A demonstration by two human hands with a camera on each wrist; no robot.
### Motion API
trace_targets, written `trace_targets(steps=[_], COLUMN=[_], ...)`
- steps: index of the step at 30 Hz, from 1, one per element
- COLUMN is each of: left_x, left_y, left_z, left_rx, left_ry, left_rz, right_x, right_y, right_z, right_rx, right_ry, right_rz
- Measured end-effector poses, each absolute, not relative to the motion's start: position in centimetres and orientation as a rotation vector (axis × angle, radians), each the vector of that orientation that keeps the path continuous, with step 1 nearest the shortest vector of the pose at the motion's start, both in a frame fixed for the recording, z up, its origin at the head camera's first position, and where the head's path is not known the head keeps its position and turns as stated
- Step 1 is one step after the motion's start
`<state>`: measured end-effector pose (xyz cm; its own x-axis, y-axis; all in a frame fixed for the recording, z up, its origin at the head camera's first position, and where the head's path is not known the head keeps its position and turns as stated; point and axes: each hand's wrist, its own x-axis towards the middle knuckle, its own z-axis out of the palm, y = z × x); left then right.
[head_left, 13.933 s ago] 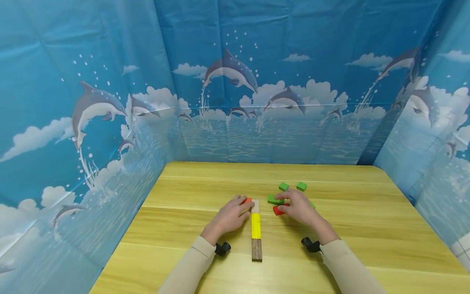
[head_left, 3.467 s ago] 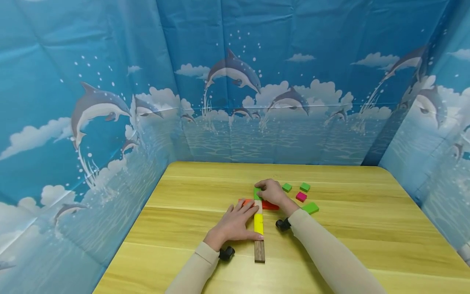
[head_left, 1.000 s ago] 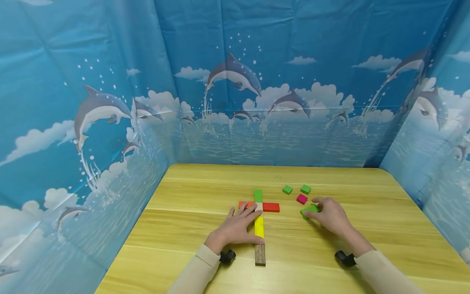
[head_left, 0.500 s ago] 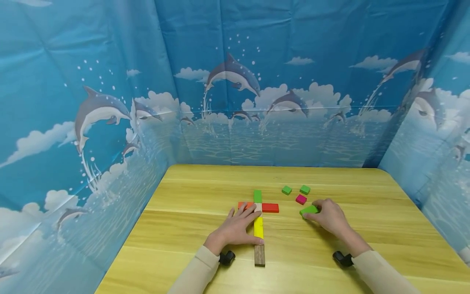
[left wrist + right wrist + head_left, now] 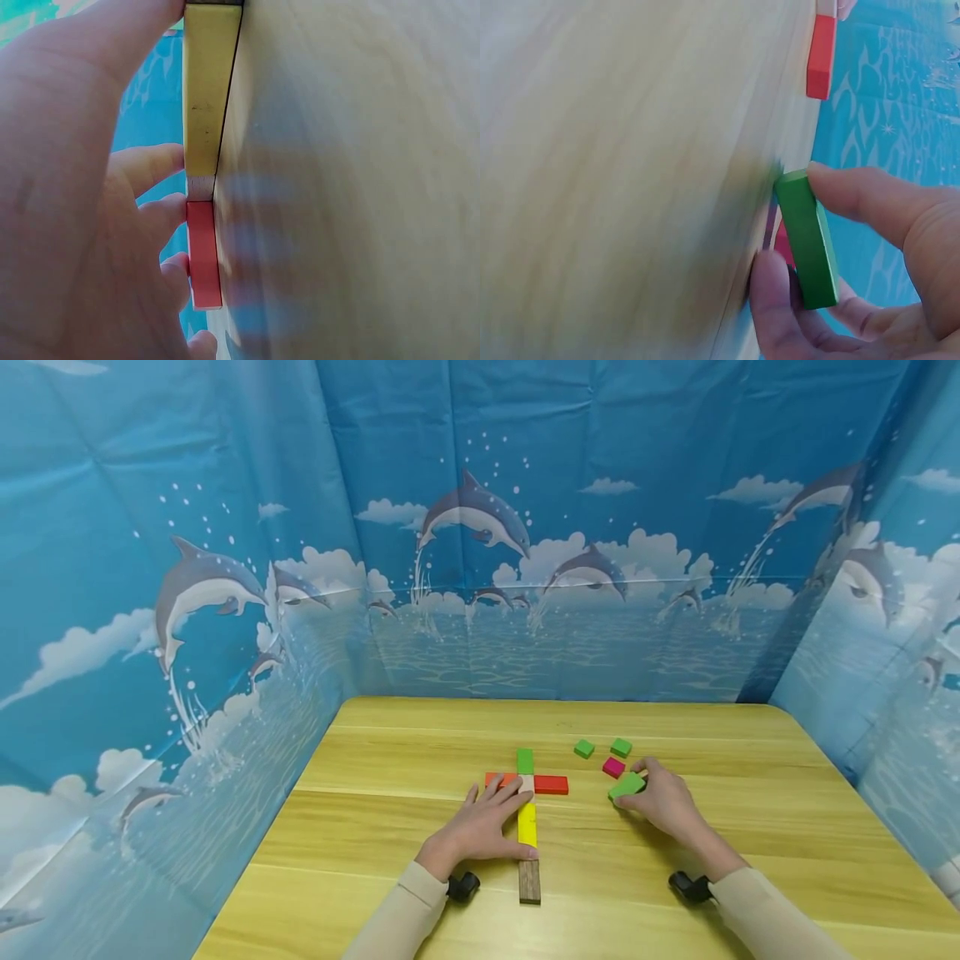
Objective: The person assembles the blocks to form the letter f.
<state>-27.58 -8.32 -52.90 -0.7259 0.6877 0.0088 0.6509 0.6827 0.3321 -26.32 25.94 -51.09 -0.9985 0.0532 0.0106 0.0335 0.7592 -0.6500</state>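
Note:
Spread fingers of my left hand (image 5: 483, 831) rest on a cross of flat wooden blocks, thumb at the joint of the yellow block (image 5: 528, 825) and the dark brown block (image 5: 529, 883). Its fingertips touch the pale block (image 5: 527, 784) and the orange-red block (image 5: 203, 255), which they partly cover. A green block (image 5: 525, 761) forms the far end, and a red block (image 5: 551, 785) the right arm. To the right, my right hand (image 5: 667, 802) pinches another green block (image 5: 810, 240) between thumb and fingers. That block looks tilted in the right wrist view.
Two small green blocks (image 5: 584, 748) and a magenta block (image 5: 613, 767) lie on the wooden table (image 5: 420, 735) just beyond the right hand. A dolphin-print curtain (image 5: 480, 635) hangs behind the table and along its sides.
Since the oldest frame, a red block and a green block have joined the pale block. The right hand left that green block and grips another, now shifted slightly left and turned. The left hand stays put.

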Motion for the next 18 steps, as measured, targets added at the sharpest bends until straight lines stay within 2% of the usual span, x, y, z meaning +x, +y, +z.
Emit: trace_targets(steps=[18], left_x=[-27.7], left_y=[-8.36], left_z=[-53.04], left_rx=[1.095], left_ry=[2.778], left_rz=[0.479], right_x=[-26.67], right_y=[25.21], right_z=[-50.67], right_rx=[-0.018], right_ry=[-2.801], right_rz=[1.268])
